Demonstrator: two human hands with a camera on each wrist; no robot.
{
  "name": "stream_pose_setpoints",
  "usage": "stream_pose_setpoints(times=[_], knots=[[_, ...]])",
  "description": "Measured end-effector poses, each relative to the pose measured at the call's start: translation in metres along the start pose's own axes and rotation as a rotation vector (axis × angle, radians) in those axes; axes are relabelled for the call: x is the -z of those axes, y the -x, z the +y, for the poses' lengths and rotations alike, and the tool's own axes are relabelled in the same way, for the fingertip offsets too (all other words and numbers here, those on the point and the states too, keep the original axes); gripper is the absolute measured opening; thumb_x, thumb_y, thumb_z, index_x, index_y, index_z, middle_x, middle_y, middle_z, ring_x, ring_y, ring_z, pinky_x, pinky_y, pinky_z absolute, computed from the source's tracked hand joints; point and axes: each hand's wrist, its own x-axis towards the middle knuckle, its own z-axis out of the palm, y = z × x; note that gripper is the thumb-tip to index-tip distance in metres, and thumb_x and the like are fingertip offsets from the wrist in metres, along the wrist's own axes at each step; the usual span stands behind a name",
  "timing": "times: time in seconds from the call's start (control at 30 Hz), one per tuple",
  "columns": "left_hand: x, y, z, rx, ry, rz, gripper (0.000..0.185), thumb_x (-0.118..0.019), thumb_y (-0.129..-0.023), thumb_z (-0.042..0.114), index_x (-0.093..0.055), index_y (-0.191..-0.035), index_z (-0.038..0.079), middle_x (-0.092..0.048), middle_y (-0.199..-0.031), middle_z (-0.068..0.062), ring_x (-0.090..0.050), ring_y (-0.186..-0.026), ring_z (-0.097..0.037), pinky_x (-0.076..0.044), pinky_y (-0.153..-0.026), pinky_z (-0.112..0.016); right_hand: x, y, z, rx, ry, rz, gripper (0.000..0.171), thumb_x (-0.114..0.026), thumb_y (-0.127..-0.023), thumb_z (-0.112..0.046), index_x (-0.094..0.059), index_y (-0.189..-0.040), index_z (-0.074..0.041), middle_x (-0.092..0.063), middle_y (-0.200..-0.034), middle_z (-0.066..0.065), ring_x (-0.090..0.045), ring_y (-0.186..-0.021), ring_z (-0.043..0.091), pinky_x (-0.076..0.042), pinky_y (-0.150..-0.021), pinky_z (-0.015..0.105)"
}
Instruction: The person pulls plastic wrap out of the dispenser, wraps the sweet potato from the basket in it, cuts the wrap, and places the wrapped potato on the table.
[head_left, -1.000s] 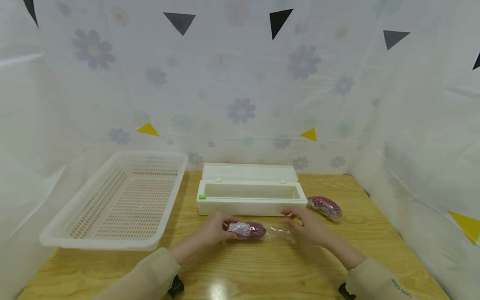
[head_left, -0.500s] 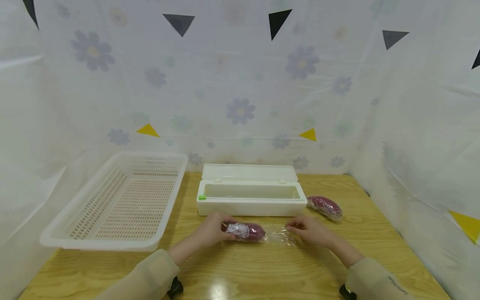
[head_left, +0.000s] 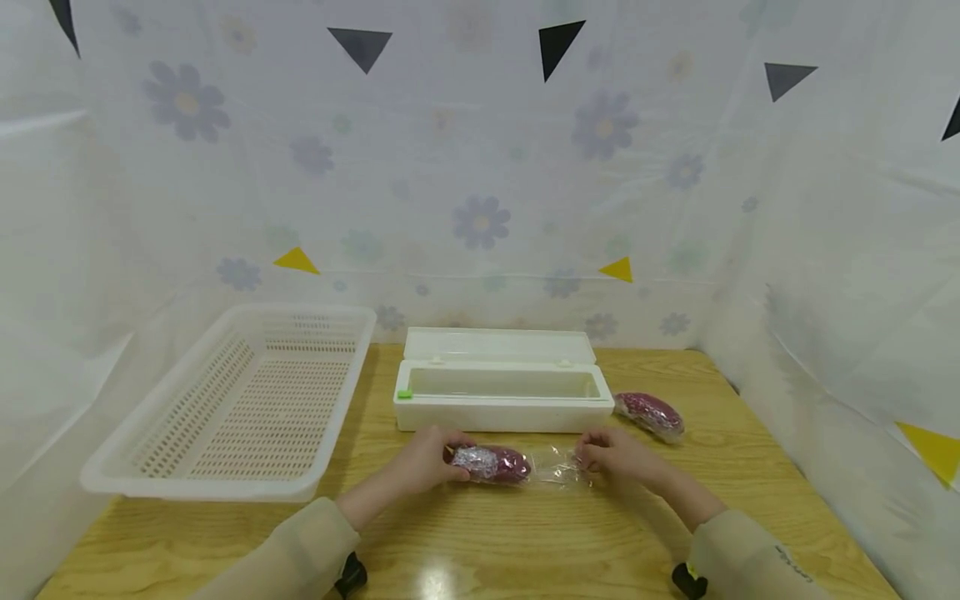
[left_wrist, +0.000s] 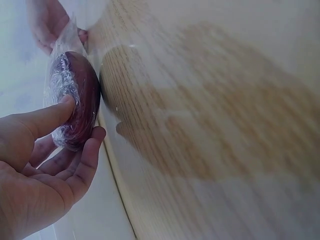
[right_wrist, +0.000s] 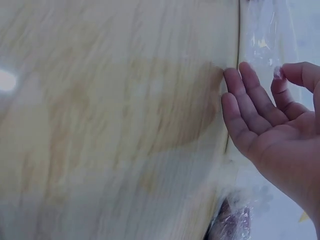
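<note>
Right hand (head_left: pixel 611 457) has drawn inward — pinching cling film (head_left: pixel 557 468) — left hand (head_left: pixel 427 457) still gripping sweet potato (head_left: pixel 495 462).

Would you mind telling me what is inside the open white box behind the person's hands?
The white box shows only pale inner walls from the head view; no contents are visible. Its front wall hides the floor, so something low inside cannot be ruled out. The hinged lid lies open behind it.

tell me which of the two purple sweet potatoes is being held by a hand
The sweet potato in front of the white box, the one with loose wrap trailing: the left hand holds this near sweet potato. The far sweet potato lies untouched.
</note>
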Motion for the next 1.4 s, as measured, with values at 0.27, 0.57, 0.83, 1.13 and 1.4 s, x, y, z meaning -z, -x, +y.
stream_pose_setpoints(times=[0.27,0.57,0.83,1.13,1.4], knots=[[0.001,0.000,0.003,0.018,0.020,-0.016,0.040,-0.077,-0.077,0.011,-0.066,-0.114,0.001,-0.067,-0.099,-0.010,-0.060,-0.076,-0.013,-0.049,-0.059,-0.020,-0.004,0.001,-0.019,-0.026,-0.150,-0.006,0.028,-0.043,-0.101,-0.020,-0.051,-0.099,0.006,-0.057,-0.094,0.012,-0.060,-0.082,0.021,-0.054,-0.074,0.040],[0.000,-0.002,0.001,0.014,-0.020,-0.005,0.042,-0.078,-0.077,0.013,-0.066,-0.115,0.003,-0.067,-0.101,-0.009,-0.060,-0.081,-0.012,-0.049,-0.066,-0.022,-0.005,-0.001,-0.044,-0.068,-0.199,-0.021,0.024,-0.045,-0.100,-0.024,-0.047,-0.091,-0.002,-0.041,-0.074,0.002,-0.040,-0.064,0.014,-0.049,-0.065,0.040],[-0.002,-0.006,0.004,0.026,-0.003,-0.018,0.040,-0.078,-0.077,0.013,-0.067,-0.115,0.004,-0.067,-0.102,-0.007,-0.059,-0.084,-0.012,-0.050,-0.067,-0.024,-0.011,-0.009,-0.065,-0.067,-0.173,0.002,0.023,-0.048,-0.099,-0.022,-0.050,-0.089,-0.001,-0.049,-0.076,0.003,-0.056,-0.067,0.014,-0.055,-0.071,0.042],[-0.004,-0.009,0.004,0.027,0.002,-0.012,0.039,-0.078,-0.076,0.012,-0.068,-0.113,0.004,-0.068,-0.102,-0.008,-0.059,-0.084,-0.012,-0.049,-0.067,-0.023,-0.032,-0.025,-0.073,0.039,-0.046,0.001,0.021,-0.052,-0.097,-0.020,-0.057,-0.095,0.001,-0.059,-0.085,0.008,-0.060,-0.075,0.018,-0.055,-0.069,0.048],[-0.004,-0.008,0.005,0.007,-0.005,0.000,0.037,-0.079,-0.076,0.011,-0.068,-0.111,0.004,-0.068,-0.104,-0.008,-0.060,-0.086,-0.013,-0.050,-0.069,-0.023,-0.046,-0.031,-0.071,0.131,0.021,-0.002,0.021,-0.054,-0.097,-0.019,-0.059,-0.103,0.000,-0.066,-0.090,0.009,-0.062,-0.073,0.019,-0.053,-0.065,0.049]])
